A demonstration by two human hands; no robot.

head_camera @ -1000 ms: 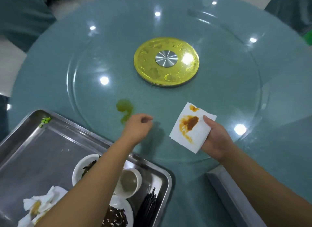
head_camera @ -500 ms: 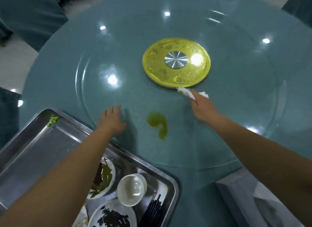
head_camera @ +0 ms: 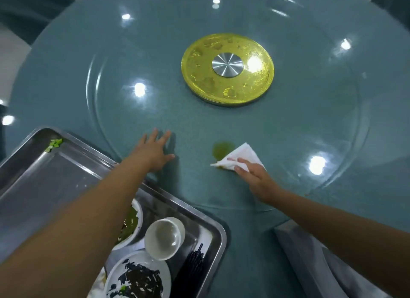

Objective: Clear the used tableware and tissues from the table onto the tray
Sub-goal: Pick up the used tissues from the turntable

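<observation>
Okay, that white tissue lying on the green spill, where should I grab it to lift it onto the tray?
Probably pinch the tissue at its far point, coming from above on the right side, where the right hand presses its near edge. That point looks clean and creased upward; the left tip lies flat at the green spill and is likely soaked.

I have one view only, worn on my head. It faces forward and steeply down over the desk (head_camera: 55,80), near enough that both my forearms run in from the bottom edge. My left grip (head_camera: 150,152) and right grip (head_camera: 255,175) sit just below the middle of the frame, apart. The tray (head_camera: 55,187) fills the corner below and left of my left grip; the gold disc (head_camera: 227,91) lies beyond both grips, above centre. The wide lens bends the desk's far rim.
</observation>
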